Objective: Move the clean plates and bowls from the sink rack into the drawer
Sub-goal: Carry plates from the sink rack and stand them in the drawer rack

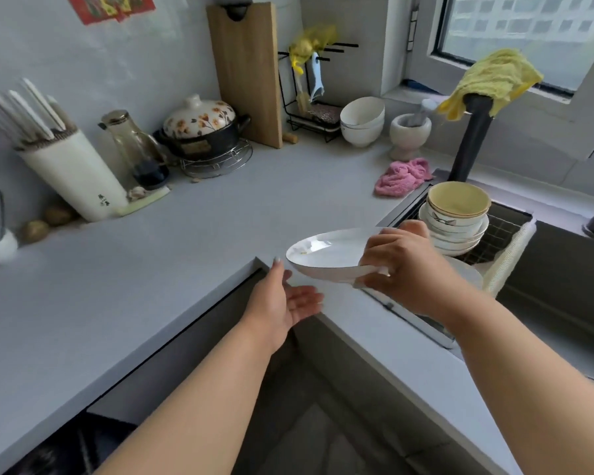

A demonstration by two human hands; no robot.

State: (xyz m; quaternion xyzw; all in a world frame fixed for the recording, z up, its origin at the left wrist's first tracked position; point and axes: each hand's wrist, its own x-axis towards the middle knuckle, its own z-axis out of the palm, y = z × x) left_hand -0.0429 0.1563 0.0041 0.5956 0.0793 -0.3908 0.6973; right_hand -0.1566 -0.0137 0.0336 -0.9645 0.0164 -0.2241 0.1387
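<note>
- Grey countertop [220,214]: wraps the corner; sink rack [501,234] sits at its right end.
- Stack of bowls [455,221]: stands inside the sink rack, just right of the held plate.
- White plate [326,253]: in the air left of the sink rack, over the countertop edge, tilted.
- Right hand [402,265]: clamps the plate's right rim, thumb on top.
- Left hand [285,299]: palm up, fingers spread, empty, just below the plate's left edge, not touching.

Small dark characters on the white utensil holder [72,176] are too blurred to read.
</note>
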